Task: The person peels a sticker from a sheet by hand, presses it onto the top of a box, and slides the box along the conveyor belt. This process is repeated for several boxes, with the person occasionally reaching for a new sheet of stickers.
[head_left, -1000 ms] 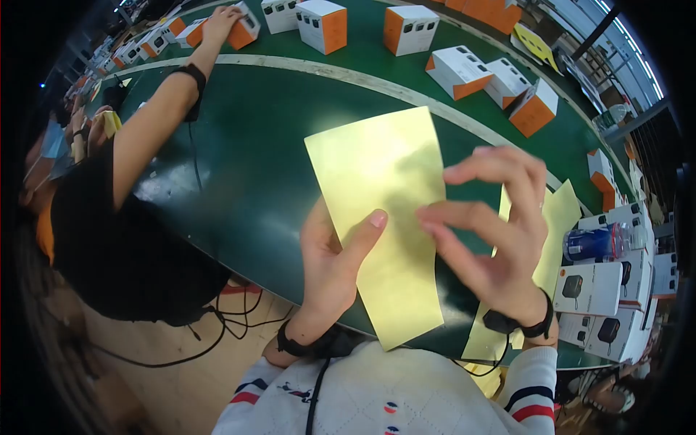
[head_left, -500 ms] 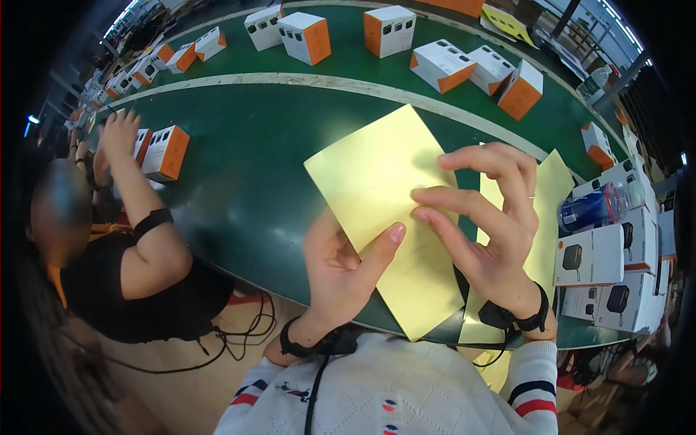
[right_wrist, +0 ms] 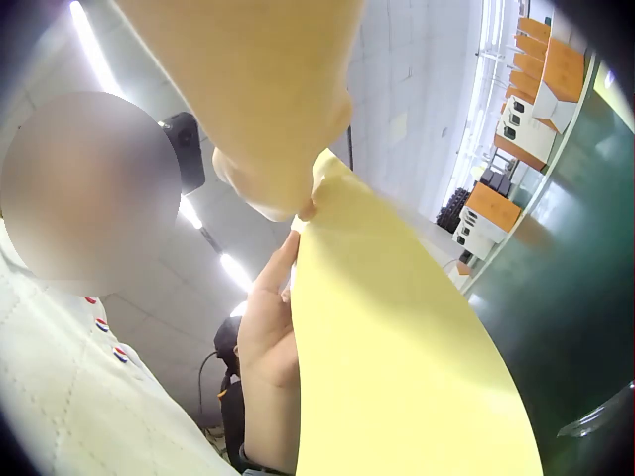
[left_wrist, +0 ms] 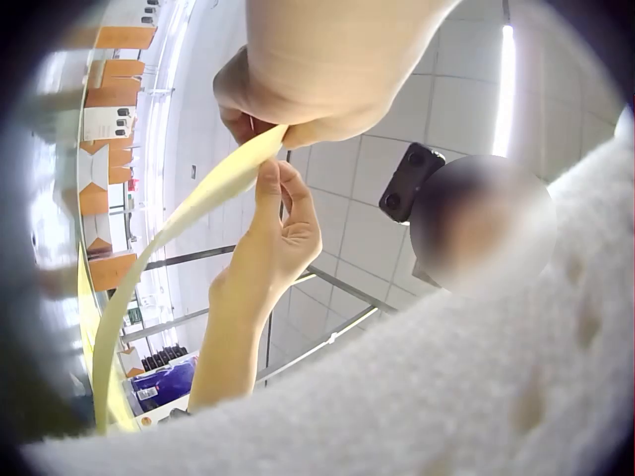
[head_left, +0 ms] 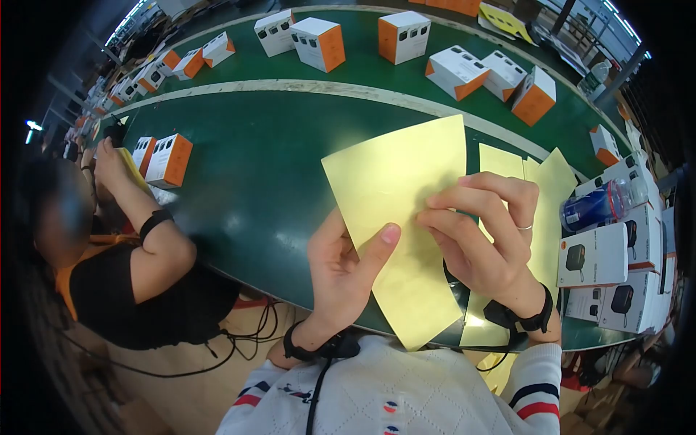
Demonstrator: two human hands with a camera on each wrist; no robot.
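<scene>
A yellow sheet [head_left: 399, 188] is held up above the green table in the head view, slightly bent. My left hand [head_left: 341, 272] grips its left edge, thumb on the near face and the other fingers behind. At the right edge my right hand [head_left: 489, 235] pinches the sheet with thumb and fingertips. The left wrist view shows the sheet [left_wrist: 149, 258] edge-on, curving down from between the left hand [left_wrist: 317, 79] and the right hand [left_wrist: 263, 258]. In the right wrist view the sheet [right_wrist: 397, 357] hangs below the right hand [right_wrist: 258, 119], with the left hand [right_wrist: 268, 337] beside it.
More yellow sheets [head_left: 544, 188] lie on the table [head_left: 254, 174] at the right. Beyond them are stacked white boxes [head_left: 591, 257] and a blue bottle [head_left: 594, 206]. White-and-orange boxes [head_left: 402, 40] line the far strip. Another person [head_left: 138, 268] sits at the left; cables [head_left: 246, 341] hang below.
The sheet has tilted and shifted slightly right, and the right hand's fingers have drawn closer together at its edge. The neighbouring person's arm has come back from the far boxes, now holding something yellow.
</scene>
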